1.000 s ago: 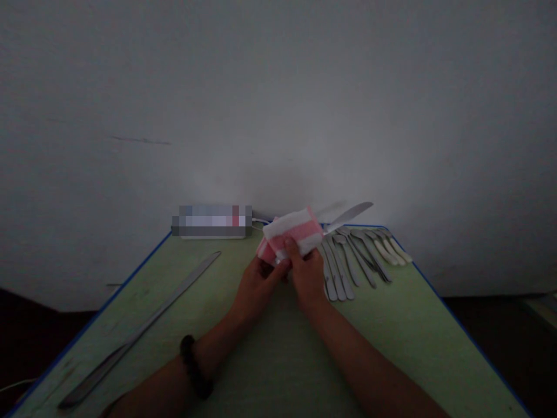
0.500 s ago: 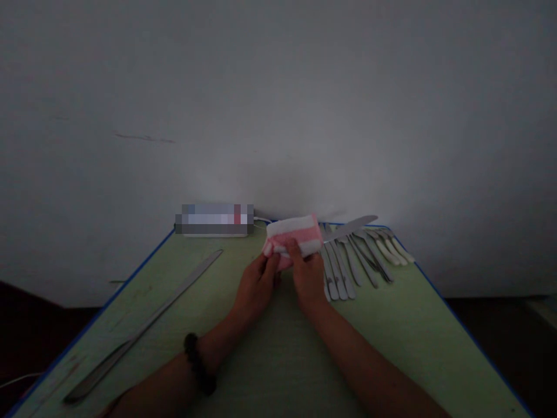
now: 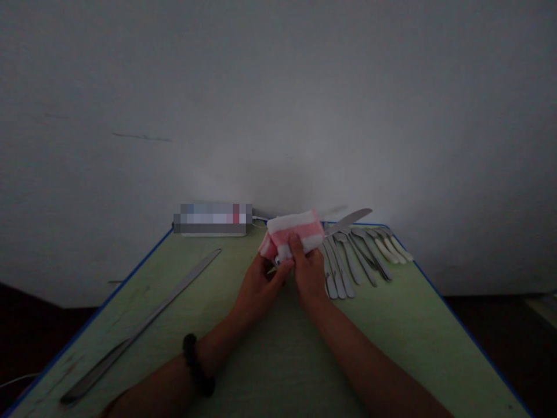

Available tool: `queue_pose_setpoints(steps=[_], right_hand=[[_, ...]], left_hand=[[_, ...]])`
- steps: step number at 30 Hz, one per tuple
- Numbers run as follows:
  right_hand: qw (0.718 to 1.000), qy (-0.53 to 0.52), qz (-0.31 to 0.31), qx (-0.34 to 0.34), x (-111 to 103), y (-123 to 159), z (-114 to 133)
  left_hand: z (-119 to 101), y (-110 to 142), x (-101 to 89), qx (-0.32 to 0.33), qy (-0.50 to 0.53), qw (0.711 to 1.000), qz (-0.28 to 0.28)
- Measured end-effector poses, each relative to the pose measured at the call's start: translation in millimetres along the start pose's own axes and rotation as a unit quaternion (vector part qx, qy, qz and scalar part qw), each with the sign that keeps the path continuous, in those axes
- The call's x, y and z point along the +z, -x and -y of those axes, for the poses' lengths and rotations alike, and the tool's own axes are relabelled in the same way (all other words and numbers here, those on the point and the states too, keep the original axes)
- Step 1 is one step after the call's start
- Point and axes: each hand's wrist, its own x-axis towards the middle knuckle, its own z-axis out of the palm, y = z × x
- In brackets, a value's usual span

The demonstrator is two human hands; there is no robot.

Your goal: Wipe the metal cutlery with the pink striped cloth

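Observation:
A pink-and-white striped cloth is wrapped around a table knife, whose bare blade sticks out to the right, tilted slightly up. My right hand is closed on the cloth, thumb pressed on its front. Just left of it, my left hand is closed at the lower left end of the bundle, where a bit of shiny metal shows by the thumb. Most of the knife's handle is hidden by cloth and fingers.
Several knives, spoons and forks lie in a row at the right, some with white handles. At the left lies another long table knife. A blurred box-like object stands at the back by the wall. The green table has blue edges.
The cloth has shifted in my hands and its left end is folded differently. Metal now shows by my left thumb, and the blade points slightly higher.

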Motion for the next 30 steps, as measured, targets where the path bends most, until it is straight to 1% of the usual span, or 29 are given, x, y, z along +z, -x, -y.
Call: queue_pose_setpoints(steps=[3, 5, 10, 13, 16, 18, 22, 26, 30], right_hand=[[1.000, 0.026, -0.008, -0.004, 0, 1, -1], [0.999, 0.034, -0.006, -0.009, 1, 1, -2], [0.999, 0.028, -0.005, -0.025, 2, -1, -3], [1.000, 0.027, -0.009, -0.008, 1, -2, -2], [0.999, 0.039, -0.020, 0.006, 0, -2, -5], [0.998, 0.050, -0.024, 0.007, 0, -2, -7], [0.999, 0.050, -0.003, 0.004, 1, 0, -11], [0.999, 0.053, -0.003, 0.004, 2, 2, -10], [0.998, 0.063, 0.004, -0.011, 1, 2, -9]], left_hand=[[3, -1, -2.8, -0.003, -0.052, 0.999, -0.013], [5, -2, -4.7, -0.004, -0.057, 0.998, -0.019], [8, -5, -4.7, -0.011, 0.027, 1.000, -0.004], [4, -5, -2.2, -0.009, 0.068, 0.998, 0.013], [0, -5, -0.6, -0.007, 0.085, 0.996, 0.021], [-1, -5, -0.8, -0.010, 0.079, 0.997, 0.021], [0, -5, -3.1, -0.009, 0.038, 0.999, 0.017], [3, -5, -4.8, -0.019, 0.019, 0.999, 0.022], [8, -5, -5.9, -0.032, 0.020, 0.999, 0.005]])
